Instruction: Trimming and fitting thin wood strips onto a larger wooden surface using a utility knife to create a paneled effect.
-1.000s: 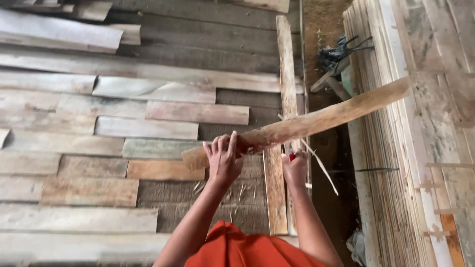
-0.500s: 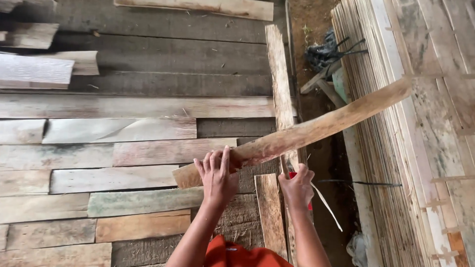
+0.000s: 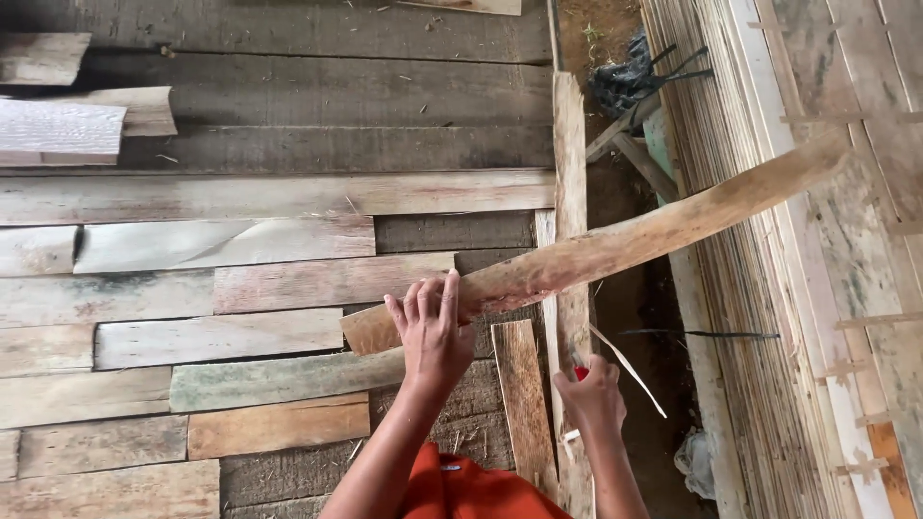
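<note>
The person's left hand (image 3: 435, 332) lies with fingers spread and slightly curled over the near end of a long rough wooden plank (image 3: 615, 252), pressing on its top face close to where the board ends. The plank runs at a slant from that hand up and to the right, its far end resting against the edge of a tall stack of thin wooden slats (image 3: 769, 288) on the right side. The right hand (image 3: 591, 394) is lower and to the right of the left, closed around a small tool with a red handle (image 3: 581, 372); what kind of tool it is cannot be told. A thin pale strip of wood (image 3: 630, 370) sticks out just beside that hand, pointing down to the right. Under the plank lies a floor of weathered boards (image 3: 240, 288) of uneven lengths and colours, some grey, some reddish, one greenish. A narrow upright board (image 3: 569, 154) runs along the floor's edge, and beyond it sit a dark bundle (image 3: 630, 82) and bare ground. An orange garment (image 3: 471, 490) shows at the bottom.
</note>
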